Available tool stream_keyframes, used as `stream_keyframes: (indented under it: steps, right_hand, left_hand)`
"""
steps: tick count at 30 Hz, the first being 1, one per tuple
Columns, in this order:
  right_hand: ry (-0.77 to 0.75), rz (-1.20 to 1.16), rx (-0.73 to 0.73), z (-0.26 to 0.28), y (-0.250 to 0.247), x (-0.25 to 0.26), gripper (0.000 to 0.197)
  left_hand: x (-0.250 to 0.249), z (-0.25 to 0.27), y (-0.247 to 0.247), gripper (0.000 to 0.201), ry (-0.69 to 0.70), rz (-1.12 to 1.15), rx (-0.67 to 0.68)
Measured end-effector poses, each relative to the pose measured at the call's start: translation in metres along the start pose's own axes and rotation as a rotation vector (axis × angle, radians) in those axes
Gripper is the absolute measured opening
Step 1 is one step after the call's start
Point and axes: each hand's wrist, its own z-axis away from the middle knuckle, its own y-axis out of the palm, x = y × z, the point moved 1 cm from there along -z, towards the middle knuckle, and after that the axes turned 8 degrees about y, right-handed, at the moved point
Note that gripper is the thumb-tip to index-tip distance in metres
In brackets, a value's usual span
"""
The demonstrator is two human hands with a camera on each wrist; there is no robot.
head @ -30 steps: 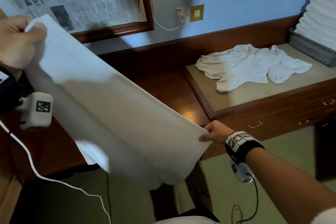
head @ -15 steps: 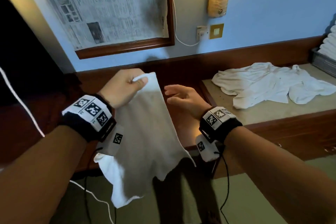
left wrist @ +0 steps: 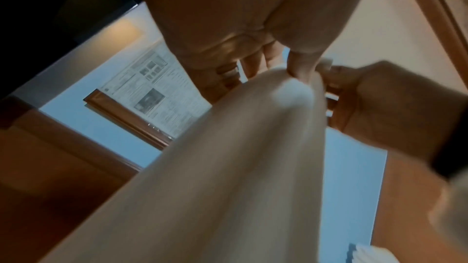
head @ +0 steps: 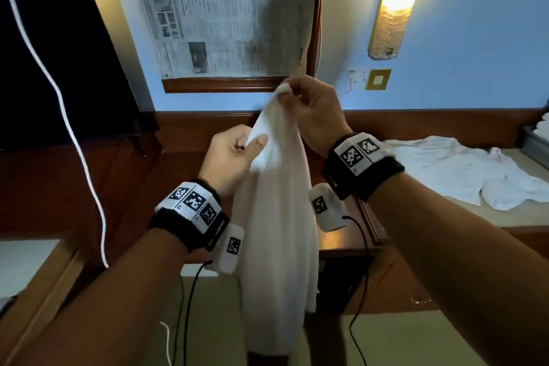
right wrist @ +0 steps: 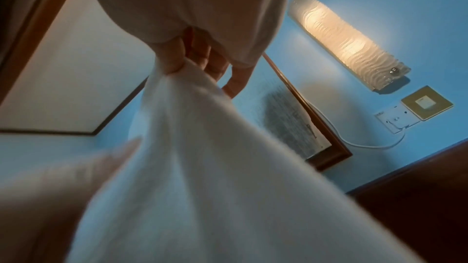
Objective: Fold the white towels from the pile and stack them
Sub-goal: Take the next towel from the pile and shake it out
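Observation:
A white towel (head: 276, 235) hangs folded lengthwise in the air in front of me. My right hand (head: 309, 110) pinches its top corner high up. Lower down, my left hand (head: 234, 154) grips the towel's left edge between thumb and fingers. In the left wrist view the towel (left wrist: 215, 177) runs down from the pinching fingers (left wrist: 301, 67), and the right hand (left wrist: 380, 95) is beside them. The right wrist view shows the towel (right wrist: 202, 167) held between thumb and fingers (right wrist: 174, 57). The pile of unfolded white towels (head: 463, 169) lies on the desk at right.
A dark wooden desk (head: 341, 246) with a pale inset top (head: 445, 217) runs along the blue wall. A grey basket (head: 534, 142) with folded towels sits at the far right edge. A lit wall lamp (head: 395, 3), a framed newspaper (head: 225, 15) and a hanging white cable (head: 74, 128) are nearby.
The towel went from spread wide between both hands to folded in half. The right hand, free half a second ago, now pinches the top corner; the left hand slid lower along the edge.

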Motion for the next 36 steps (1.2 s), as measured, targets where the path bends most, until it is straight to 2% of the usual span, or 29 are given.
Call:
stream_keyframes:
  steps: [2,4,8,10,12,13,16,18,20,22,25,29,32,35,36]
  right_hand:
    - [-0.019,0.067,-0.068,-0.008,-0.008,0.005,0.011]
    - [-0.013,0.135,-0.121,-0.015,-0.017,0.008,0.014]
    - [-0.037,0.175,-0.211,-0.021,-0.039,0.012,0.016]
    - [-0.011,0.235,-0.24,-0.018,-0.052,0.009,0.018]
    - [0.029,0.326,-0.242,-0.012,-0.065,0.002,0.018]
    - [0.058,0.376,-0.226,-0.008,-0.071,-0.002,0.018]
    - [0.117,0.588,-0.049,0.011,-0.079,-0.014,0.019]
    - [0.073,0.697,0.19,0.03,-0.07,-0.025,0.016]
    - [0.09,0.736,0.445,0.053,-0.055,-0.042,0.013]
    - [0.129,0.75,0.579,0.07,-0.043,-0.06,0.017]
    - [0.131,0.725,0.489,0.074,-0.039,-0.071,0.014]
    - [0.075,0.687,0.314,0.057,-0.035,-0.055,0.006]
    - [0.029,0.565,0.204,0.038,-0.033,-0.029,0.006]
    - [-0.009,0.446,0.136,0.017,-0.032,-0.006,0.009]
    - [-0.017,0.416,0.11,0.012,-0.032,0.0,0.01]
  left_hand:
    - [0.009,0.017,0.007,0.037,-0.049,0.063,-0.05]
    - [0.024,0.034,0.018,0.04,-0.114,0.044,-0.06]
    - [0.062,0.07,0.05,0.037,-0.257,-0.062,0.157]
    - [0.071,0.08,0.059,0.048,-0.308,-0.08,0.238]
    - [0.074,0.076,0.062,0.066,-0.28,-0.089,0.209]
    - [0.073,0.069,0.062,0.065,-0.254,-0.101,0.19]
    - [0.06,0.039,0.061,0.042,-0.226,-0.184,0.202]
    - [0.051,0.018,0.064,0.038,-0.199,-0.261,0.276]
    - [0.043,0.003,0.067,0.028,-0.154,-0.298,0.364]
    - [0.031,-0.005,0.068,0.018,-0.091,-0.311,0.41]
    - [0.025,-0.003,0.062,0.02,-0.031,-0.26,0.373]
    - [0.045,0.031,0.042,0.029,-0.107,-0.093,0.143]
    - [0.064,0.063,0.026,0.032,-0.183,-0.134,0.05]
    - [0.081,0.081,0.01,0.015,-0.201,-0.269,0.027]
    - [0.084,0.084,0.005,0.017,-0.211,-0.334,0.031]
